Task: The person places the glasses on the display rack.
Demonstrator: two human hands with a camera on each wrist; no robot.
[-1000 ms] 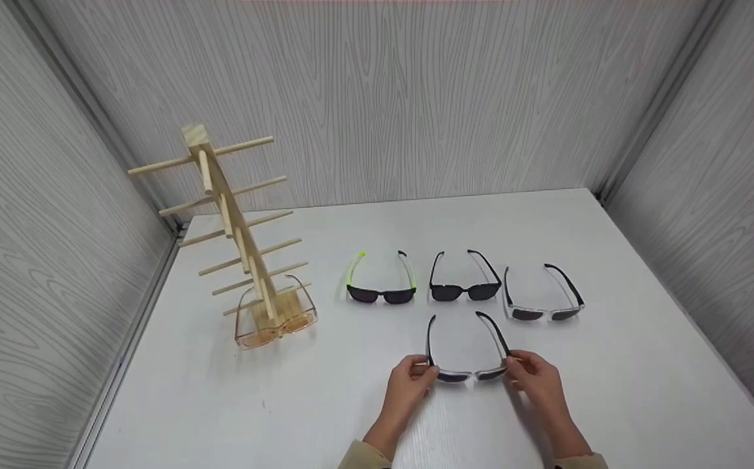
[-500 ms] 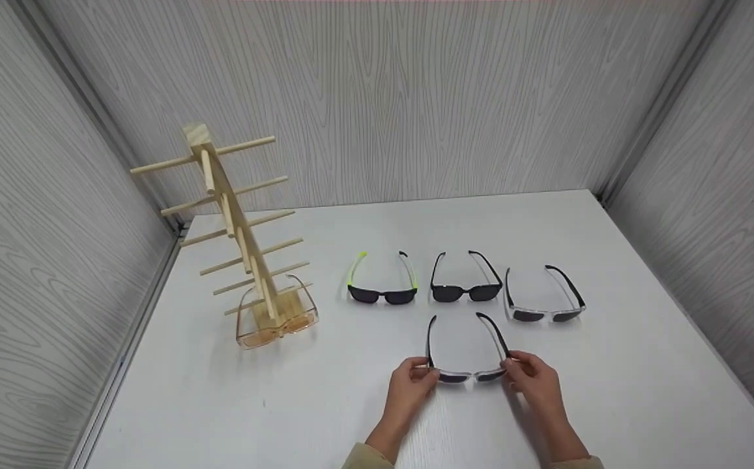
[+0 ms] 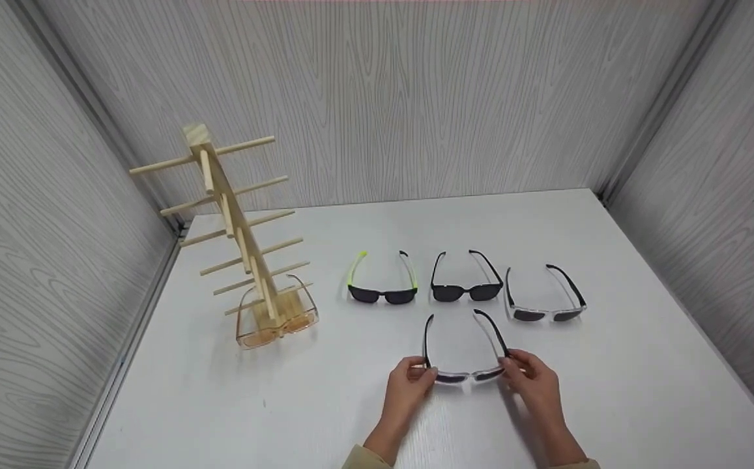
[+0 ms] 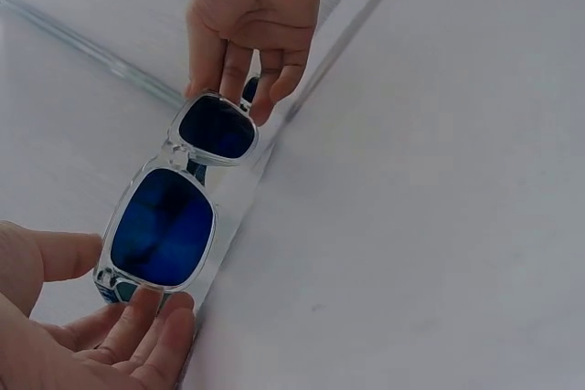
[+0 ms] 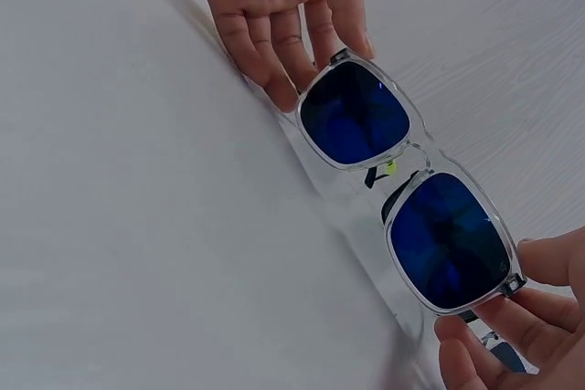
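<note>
Between both hands, at the front of the table, are sunglasses with a clear frame, dark temples and blue mirrored lenses [image 4: 164, 226]. My left hand [image 3: 407, 387] pinches their left hinge corner between thumb and fingers. At the opposite corner my right hand [image 3: 534, 384] grips the frame the same way. Both temples are unfolded and point away from me. In the right wrist view the lenses [image 5: 448, 239] face the camera, with fingertips at each outer edge. Whether the sunglasses touch the table cannot be told.
A wooden peg rack [image 3: 240, 228] stands at the left, with orange-tinted glasses [image 3: 279, 331] around its base. Behind the hands lie black sunglasses with neon-yellow temples [image 3: 382, 296], all-black sunglasses [image 3: 466, 292] and another clear-framed pair [image 3: 546, 315]. Panels [image 3: 377, 98] enclose the white table [image 3: 324, 417].
Both hands keep their hold on the clear-framed sunglasses, which have shifted very slightly left and away from me. The rack and the other glasses have not moved.
</note>
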